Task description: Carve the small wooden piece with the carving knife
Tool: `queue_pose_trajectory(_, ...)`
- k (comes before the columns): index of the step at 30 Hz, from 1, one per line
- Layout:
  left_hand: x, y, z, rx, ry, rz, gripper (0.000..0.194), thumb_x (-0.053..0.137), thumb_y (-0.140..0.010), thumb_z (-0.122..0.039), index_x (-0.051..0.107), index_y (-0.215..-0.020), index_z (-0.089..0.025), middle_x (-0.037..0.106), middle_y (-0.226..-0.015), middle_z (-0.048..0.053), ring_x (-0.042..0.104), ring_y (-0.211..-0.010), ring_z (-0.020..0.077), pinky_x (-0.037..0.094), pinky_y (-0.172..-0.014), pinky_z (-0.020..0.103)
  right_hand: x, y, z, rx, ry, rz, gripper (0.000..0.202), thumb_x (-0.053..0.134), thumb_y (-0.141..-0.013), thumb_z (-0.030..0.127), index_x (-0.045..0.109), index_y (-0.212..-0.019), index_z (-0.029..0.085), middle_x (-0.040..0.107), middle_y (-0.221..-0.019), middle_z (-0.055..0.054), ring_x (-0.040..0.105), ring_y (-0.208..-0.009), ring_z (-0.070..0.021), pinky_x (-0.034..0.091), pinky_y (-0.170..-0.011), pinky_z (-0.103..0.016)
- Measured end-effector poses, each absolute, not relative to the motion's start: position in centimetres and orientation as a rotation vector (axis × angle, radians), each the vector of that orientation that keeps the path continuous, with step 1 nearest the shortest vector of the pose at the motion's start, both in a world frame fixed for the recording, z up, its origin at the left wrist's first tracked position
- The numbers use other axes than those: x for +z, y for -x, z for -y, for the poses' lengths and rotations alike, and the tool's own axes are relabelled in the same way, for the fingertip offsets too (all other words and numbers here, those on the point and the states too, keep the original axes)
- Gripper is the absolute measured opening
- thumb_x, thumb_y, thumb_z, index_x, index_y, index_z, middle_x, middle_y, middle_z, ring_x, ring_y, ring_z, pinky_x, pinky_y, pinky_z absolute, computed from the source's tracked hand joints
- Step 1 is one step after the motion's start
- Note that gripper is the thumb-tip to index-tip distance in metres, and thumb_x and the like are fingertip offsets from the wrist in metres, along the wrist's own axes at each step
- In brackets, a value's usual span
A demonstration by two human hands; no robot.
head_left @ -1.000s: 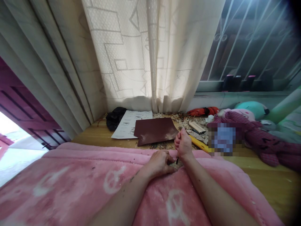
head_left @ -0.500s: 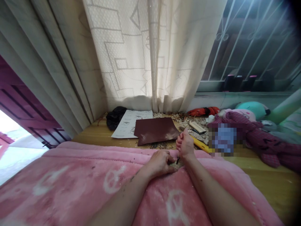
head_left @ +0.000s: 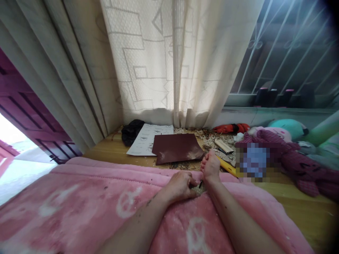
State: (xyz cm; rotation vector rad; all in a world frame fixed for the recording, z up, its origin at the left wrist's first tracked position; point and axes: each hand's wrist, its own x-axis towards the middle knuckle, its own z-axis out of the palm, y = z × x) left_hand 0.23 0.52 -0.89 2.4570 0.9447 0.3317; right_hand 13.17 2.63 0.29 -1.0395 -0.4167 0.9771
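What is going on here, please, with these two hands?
A person's left hand pinches a small pale piece against the pink blanket. The right hand, curled into a fist beside it, seems to grip a thin dark tool. Beyond, a brown sheet partly covers a white printed sheet, near scattered pale scraps.

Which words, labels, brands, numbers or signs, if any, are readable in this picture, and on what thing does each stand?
No text can be read with certainty.
White sheet: printed marks, too small to read.
Pink blanket: pale looping shapes, perhaps letters, too unclear to quote.
Beige piece at the left hand: no writing visible.
Pixelated patch: anything there is unreadable.
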Motion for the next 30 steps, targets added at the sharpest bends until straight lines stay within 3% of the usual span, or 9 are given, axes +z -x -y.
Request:
queue_pose_trajectory(13,-0.48,-0.1,-0.43,0.35,-2.394,-0.943,0.014,0.067,-0.062,-0.029,0.063,-0.07,-0.018,0.056,-0.072,-0.003,0.049,-0.066,0.0107,0.03,-0.056,0.02,1.04,-12.48,-2.77,1.428,0.834,0.571,0.044,0.049,-0.075,0.055,0.031,-0.054,0.02,0.019,-0.036,0.011,0.008,-0.03,-0.0031,0.006,-0.027,-0.013)
queue_pose_trajectory(19,-0.45,-0.17,-0.44,0.408,-2.397,-0.842,0.012,0.066,-0.062,-0.023,0.058,-0.061,-0.015,0.056,-0.076,-0.002,0.05,-0.07,0.0102,0.034,-0.06,0.017,0.97,-12.66,-2.74,1.598,0.725,0.693,0.044,0.053,-0.073,0.054,0.032,-0.055,0.02,0.019,-0.038,0.011,0.006,-0.032,-0.0029,0.006,-0.027,-0.013)
queue_pose_trajectory(25,-0.55,-0.1,-0.34,0.419,-2.387,-0.877,0.013,0.067,-0.061,-0.024,0.066,-0.071,-0.016,0.059,-0.076,-0.002,0.051,-0.068,0.0111,0.035,-0.06,0.018,0.81,-12.58,-2.94,1.494,0.81,0.593,0.046,0.051,-0.072,0.058,0.03,-0.056,0.02,0.019,-0.038,0.012,0.007,-0.031,-0.0031,0.005,-0.027,-0.013)
queue_pose_trajectory(30,-0.57,0.02,-0.28,0.435,-2.411,-0.865,0.021,0.069,-0.06,-0.025,0.07,-0.079,-0.018,0.06,-0.076,-0.001,0.05,-0.064,0.0105,0.034,-0.056,0.018,0.76,-12.45,-2.89,1.292,1.003,0.476,0.042,0.043,-0.079,0.053,0.029,-0.056,0.02,0.022,-0.035,0.011,0.012,-0.028,-0.0036,0.007,-0.028,-0.014)
